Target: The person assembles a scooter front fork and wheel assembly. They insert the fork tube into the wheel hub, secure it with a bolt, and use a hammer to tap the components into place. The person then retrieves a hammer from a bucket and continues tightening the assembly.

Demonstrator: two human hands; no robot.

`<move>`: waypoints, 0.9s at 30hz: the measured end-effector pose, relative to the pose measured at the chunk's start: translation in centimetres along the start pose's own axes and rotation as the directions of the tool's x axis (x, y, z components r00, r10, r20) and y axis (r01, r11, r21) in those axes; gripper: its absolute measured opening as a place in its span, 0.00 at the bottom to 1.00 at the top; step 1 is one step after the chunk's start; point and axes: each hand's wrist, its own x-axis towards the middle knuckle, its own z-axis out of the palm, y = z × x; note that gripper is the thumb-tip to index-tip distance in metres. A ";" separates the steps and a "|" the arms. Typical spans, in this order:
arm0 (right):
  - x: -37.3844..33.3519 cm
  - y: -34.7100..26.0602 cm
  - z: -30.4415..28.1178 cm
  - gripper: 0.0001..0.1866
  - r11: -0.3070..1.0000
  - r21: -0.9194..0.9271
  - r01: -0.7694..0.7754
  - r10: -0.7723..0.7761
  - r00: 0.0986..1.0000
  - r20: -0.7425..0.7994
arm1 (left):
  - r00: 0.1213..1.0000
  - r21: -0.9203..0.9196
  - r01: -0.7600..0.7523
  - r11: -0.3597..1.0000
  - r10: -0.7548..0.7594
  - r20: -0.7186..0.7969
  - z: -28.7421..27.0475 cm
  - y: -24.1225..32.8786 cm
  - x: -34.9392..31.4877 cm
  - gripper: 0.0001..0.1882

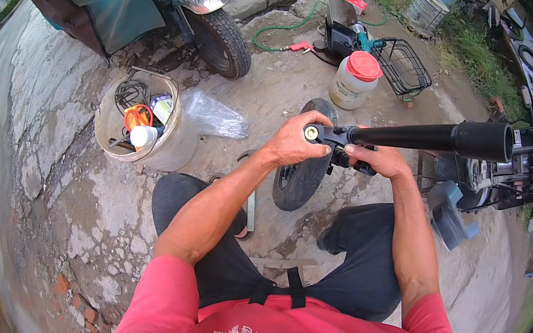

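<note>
Between my knees I hold a black metal assembly with a long black tube; the tube points right and ends in a wider collar. My left hand is closed round its left end, beside a round brass-coloured fitting. My right hand grips it near the base of the tube, thumb on top and the other fingers mostly hidden. Just below my hands stands a small wheel with a black tyre, tilted. Whether the wheel joins the assembly is hidden by my hands.
A white bucket of tools and a clear plastic bag lie ahead left, near a three-wheeler's front tyre. Ahead right are a red-lidded jar, a black wire basket and a green hose. Machinery stands right.
</note>
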 end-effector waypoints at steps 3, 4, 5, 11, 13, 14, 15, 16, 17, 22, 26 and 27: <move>0.9 0.3 0.6 0.15 0.998 0.021 0.059 -0.059 0.998 -0.022 | 1.000 0.018 0.020 1.000 -0.020 0.000 -0.8 -0.7 1.1 0.25; 0.9 0.2 0.7 0.15 0.998 0.000 0.060 -0.060 0.998 -0.035 | 0.999 0.015 0.038 0.999 -0.038 0.003 -1.0 -0.6 1.4 0.24; 1.0 -0.1 0.7 0.16 0.998 -0.020 0.061 -0.062 0.997 -0.048 | 0.999 0.015 0.035 0.999 -0.035 -0.003 -1.1 -0.5 1.6 0.23; 2.5 -0.2 -0.7 0.18 0.999 -0.039 0.011 -0.013 0.998 -0.060 | 0.996 -0.080 0.078 0.994 -0.081 -0.042 -1.2 0.2 2.5 0.25; 3.4 -0.4 -1.1 0.17 0.996 0.087 0.008 -0.005 0.999 -0.032 | 0.996 -0.102 0.044 0.994 -0.052 -0.077 -1.3 0.4 2.6 0.25; 4.0 -0.1 -1.3 0.16 0.990 0.141 0.022 -0.020 1.000 -0.018 | 0.995 -0.144 0.044 0.989 -0.056 -0.087 -1.4 0.2 2.9 0.24; 4.2 0.0 -1.5 0.15 0.990 0.139 0.003 0.001 1.000 -0.028 | 0.993 -0.185 0.042 0.982 -0.061 -0.098 -1.4 -0.2 3.3 0.23; 4.4 0.1 -1.6 0.15 0.988 0.154 0.003 0.001 1.000 -0.024 | 0.992 -0.224 0.041 0.974 -0.067 -0.110 -1.4 -0.4 3.6 0.22; 4.5 0.2 -1.7 0.15 0.986 0.168 0.004 0.000 1.000 -0.021 | 0.988 -0.262 0.027 0.965 -0.065 -0.139 -1.0 -0.6 3.8 0.22; 4.3 -0.4 -1.6 0.14 0.983 0.182 0.009 -0.004 1.000 -0.028 | 0.969 -0.301 0.050 0.952 -0.119 -0.216 -0.6 -1.2 3.8 0.19; 4.4 1.2 -1.8 0.20 0.927 0.365 0.085 -0.072 0.996 -0.048 | 0.960 -0.378 0.065 0.923 -0.161 -0.229 -0.5 -1.1 4.2 0.18; 4.3 1.7 -1.9 0.22 0.918 0.382 0.107 -0.090 0.994 -0.064 | 0.955 -0.384 0.080 0.920 -0.180 -0.234 -0.5 -1.0 4.3 0.18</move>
